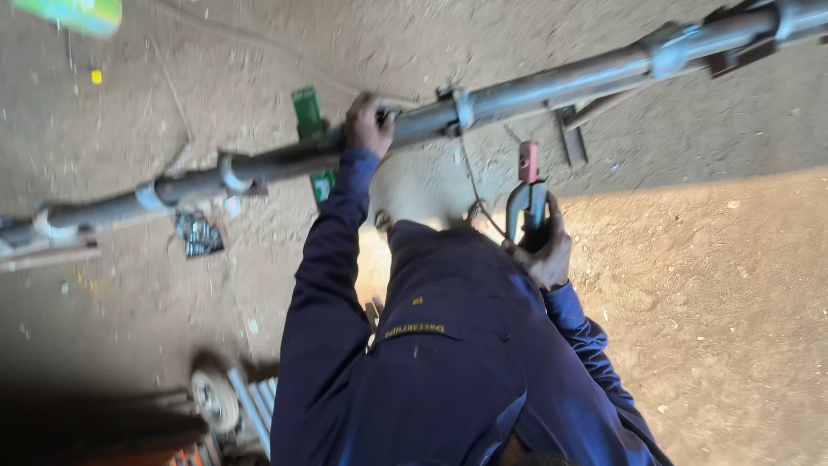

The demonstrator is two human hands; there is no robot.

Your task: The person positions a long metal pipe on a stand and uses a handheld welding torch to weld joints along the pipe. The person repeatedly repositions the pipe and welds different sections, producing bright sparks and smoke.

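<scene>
Bare dirt floor (724,285), shadowed at the left and top, sunlit at the lower right. A small wheel (214,399) sits at the lower left beside some metal bars. A long grey steel pipe (552,86) with ring collars slants across the view, low at left, rising to the right. The left hand (368,125) has its fingers wrapped around the pipe mid-length. A green flat packet (307,114) lies on the floor just behind it. The right hand (545,250) grips a welding electrode holder (526,194) with a red tip, below the pipe, a thin wire trailing beside it.
</scene>
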